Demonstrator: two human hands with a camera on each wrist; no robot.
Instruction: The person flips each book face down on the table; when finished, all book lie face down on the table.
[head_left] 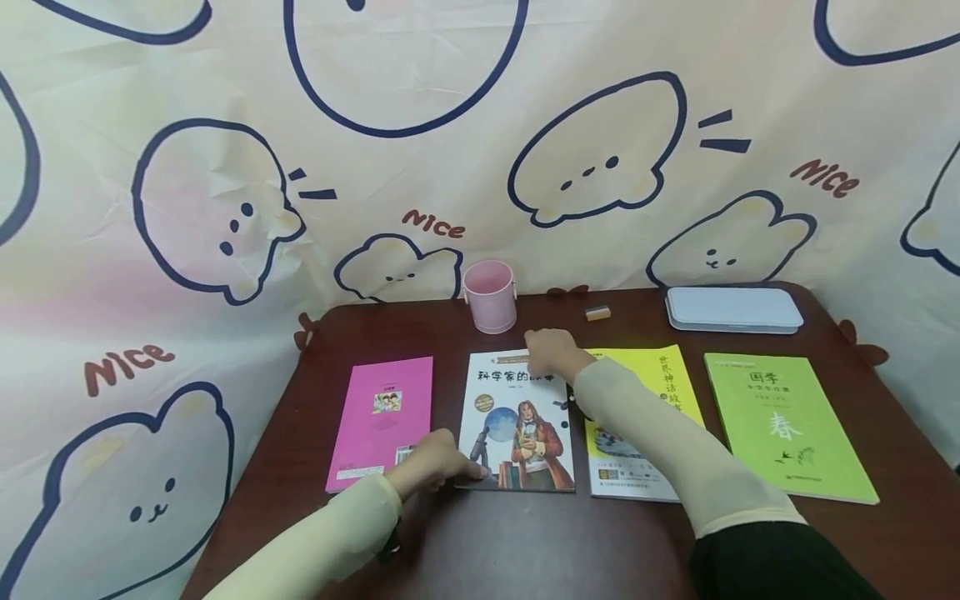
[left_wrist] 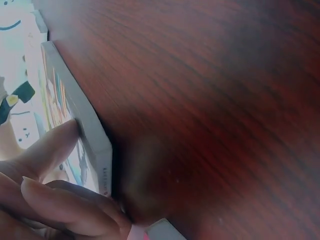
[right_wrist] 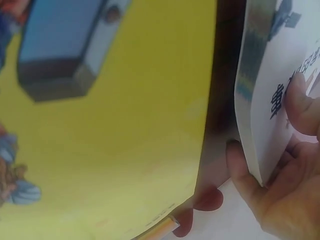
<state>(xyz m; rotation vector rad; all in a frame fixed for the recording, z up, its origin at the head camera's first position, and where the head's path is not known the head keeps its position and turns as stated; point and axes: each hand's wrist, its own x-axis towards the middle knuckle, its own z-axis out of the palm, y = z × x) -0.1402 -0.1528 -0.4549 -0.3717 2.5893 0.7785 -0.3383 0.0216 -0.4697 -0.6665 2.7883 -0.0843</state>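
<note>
A white book (head_left: 495,417) with an illustrated cover lies on the table between a pink book (head_left: 386,417) and a yellow book (head_left: 675,375). My left hand (head_left: 435,460) holds its lower left corner. In the left wrist view the thumb (left_wrist: 55,145) is on the cover and the other fingers are curled beside the spine. At the top right of the same book, my right hand (head_left: 553,353) grips the edge. The right wrist view shows that hand's thumb (right_wrist: 302,107) on the cover, with a finger around the corner. My right forearm partly hides the yellow book.
A green book (head_left: 787,425) lies at the right. Along the back of the dark wooden table (head_left: 525,542) stand a pink cup (head_left: 491,298), a small eraser (head_left: 597,313) and a pale flat case (head_left: 735,310). A printed cloth (head_left: 420,183) hangs behind.
</note>
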